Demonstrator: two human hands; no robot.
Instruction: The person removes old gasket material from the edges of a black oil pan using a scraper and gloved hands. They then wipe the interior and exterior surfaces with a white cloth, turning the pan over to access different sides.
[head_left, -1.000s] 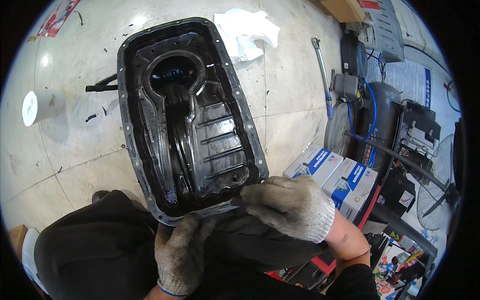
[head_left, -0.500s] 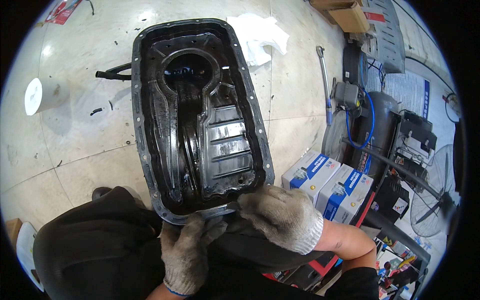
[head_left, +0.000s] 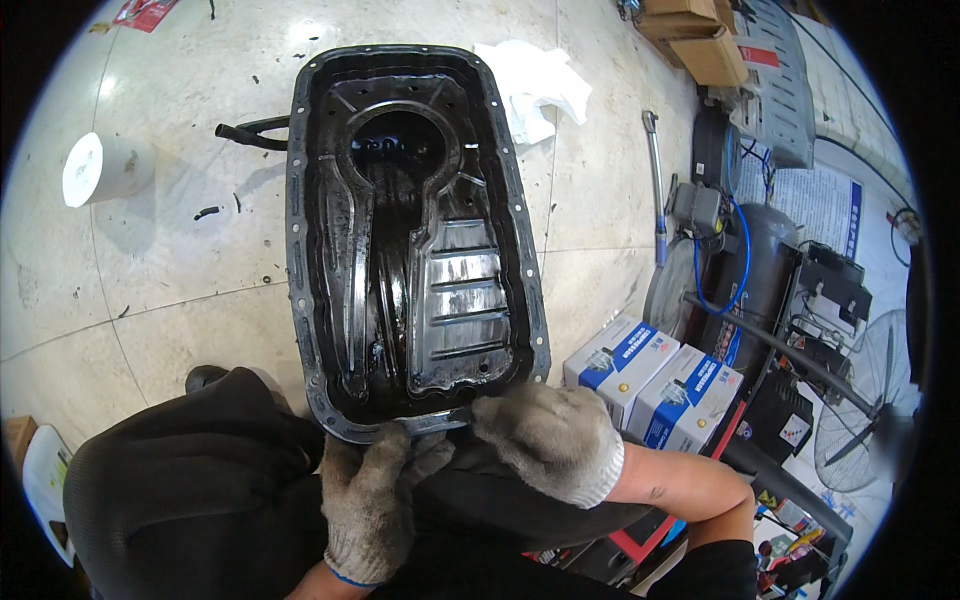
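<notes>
A black metal oil pan (head_left: 465, 332) stands open side up in front of me, wet and oily inside, with bolt holes along its flange. My left hand (head_left: 370, 490), in a grimy knitted glove, is closed on the flange at the near end, its fingertips against the edge. My right hand (head_left: 550, 440), gloved likewise, is curled closed at the near right corner of the flange. Whatever its fingers may hold is hidden. Between the two hands a stretch of the near flange shines grey.
On the tiled floor lie a white cloth or paper (head_left: 540, 90), a ratchet-type wrench (head_left: 656, 185) and dark scraps (head_left: 206, 213). A white cylinder (head_left: 110, 170) is at left. Two boxes (head_left: 690, 400), an air compressor (head_left: 765, 240) and a fan (head_left: 860, 400) crowd the right.
The right hand has shifted slightly left along the near flange, closer to the left hand. The left hand keeps its place on the edge. The whole view has turned a little.
</notes>
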